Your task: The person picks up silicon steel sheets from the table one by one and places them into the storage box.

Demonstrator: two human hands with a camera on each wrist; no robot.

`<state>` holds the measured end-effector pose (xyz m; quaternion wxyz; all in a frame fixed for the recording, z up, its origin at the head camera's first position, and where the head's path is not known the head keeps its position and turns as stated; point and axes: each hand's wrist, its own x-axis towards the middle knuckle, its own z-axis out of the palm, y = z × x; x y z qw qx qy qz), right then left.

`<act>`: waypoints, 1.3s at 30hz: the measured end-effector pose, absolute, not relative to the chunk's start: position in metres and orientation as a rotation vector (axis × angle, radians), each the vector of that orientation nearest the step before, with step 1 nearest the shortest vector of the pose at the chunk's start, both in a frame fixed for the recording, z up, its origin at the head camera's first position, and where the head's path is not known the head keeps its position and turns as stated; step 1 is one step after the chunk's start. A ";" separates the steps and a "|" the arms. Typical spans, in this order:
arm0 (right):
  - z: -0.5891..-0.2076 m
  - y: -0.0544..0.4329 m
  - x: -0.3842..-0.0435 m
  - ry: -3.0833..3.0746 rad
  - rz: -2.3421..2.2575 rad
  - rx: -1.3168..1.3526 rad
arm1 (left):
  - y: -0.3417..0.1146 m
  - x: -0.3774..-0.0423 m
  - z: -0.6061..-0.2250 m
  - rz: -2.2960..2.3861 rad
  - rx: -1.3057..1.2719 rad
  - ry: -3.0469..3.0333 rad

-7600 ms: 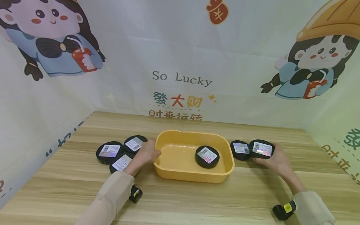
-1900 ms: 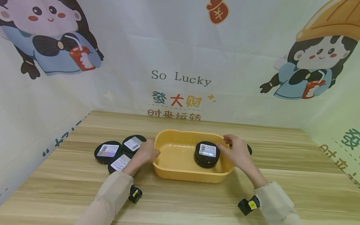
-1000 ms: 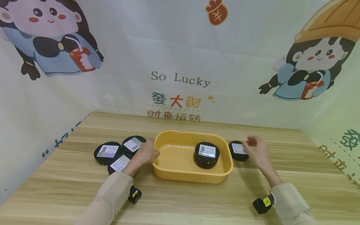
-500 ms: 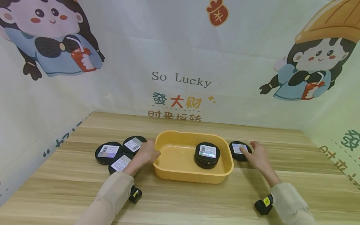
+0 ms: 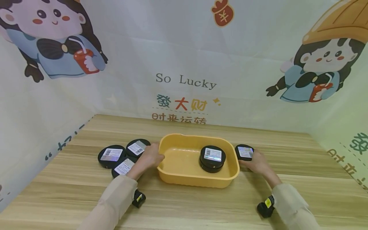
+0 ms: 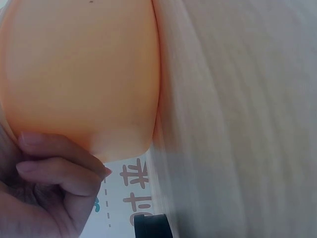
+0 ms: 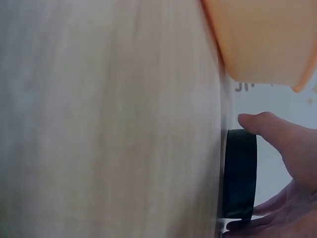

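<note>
My left hand (image 5: 149, 156) grips the left rim of a yellow plastic basin (image 5: 198, 181); its curled fingers (image 6: 59, 171) show at the basin's edge in the left wrist view. Just right of the basin, my right hand (image 5: 257, 163) holds a flat round black case (image 5: 244, 151) with a silvery barcode label. In the right wrist view, thumb and fingers lie at opposite sides of this case (image 7: 240, 173), which sits on the table. Inside the basin, toward its right end, two similar black cases (image 5: 212, 158) are stacked.
Three more labelled black cases (image 5: 111, 155) lie close together on the wooden table (image 5: 184, 207), left of the basin and partly behind my left hand. A printed cloth backdrop (image 5: 123, 92) encloses the table at the back and sides.
One round case went from the right side onto the one in the basin. My right hand then moved back right and down around the remaining right-hand case. The left hand stayed on the rim.
</note>
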<state>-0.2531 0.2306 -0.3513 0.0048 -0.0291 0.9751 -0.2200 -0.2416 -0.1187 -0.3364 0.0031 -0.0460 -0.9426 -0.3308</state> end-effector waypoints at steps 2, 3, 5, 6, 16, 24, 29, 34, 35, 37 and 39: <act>-0.351 0.230 -0.255 3.032 -0.675 -0.075 | -0.119 -0.242 -0.336 -1.038 -0.143 -2.956; -0.351 0.230 -0.256 3.022 -0.662 -0.069 | -0.118 -0.242 -0.336 -1.038 -0.143 -2.954; -0.351 0.230 -0.257 3.000 -0.636 -0.051 | -0.118 -0.243 -0.336 -1.034 -0.149 -2.956; -0.350 0.230 -0.258 2.990 -0.629 -0.048 | -0.118 -0.243 -0.336 -1.033 -0.150 -2.958; -0.348 0.231 -0.262 2.958 -0.623 -0.086 | -0.118 -0.243 -0.338 -1.038 -0.155 -2.955; -0.348 0.230 -0.263 2.982 -0.552 -0.036 | -0.117 -0.242 -0.338 -1.095 -0.136 -2.963; -0.348 0.228 -0.263 2.991 -0.566 0.003 | -0.118 -0.241 -0.337 -1.078 -0.128 -2.973; -0.348 0.228 -0.262 3.012 -0.593 0.011 | -0.118 -0.241 -0.337 -1.075 -0.120 -2.977; -0.348 0.228 -0.261 3.021 -0.597 0.010 | -0.118 -0.241 -0.337 -1.075 -0.121 -2.977; -0.348 0.228 -0.261 3.039 -0.596 0.005 | -0.118 -0.241 -0.337 -1.073 -0.125 -2.976; -0.348 0.227 -0.260 3.058 -0.588 -0.007 | -0.118 -0.241 -0.337 -1.075 -0.126 -2.973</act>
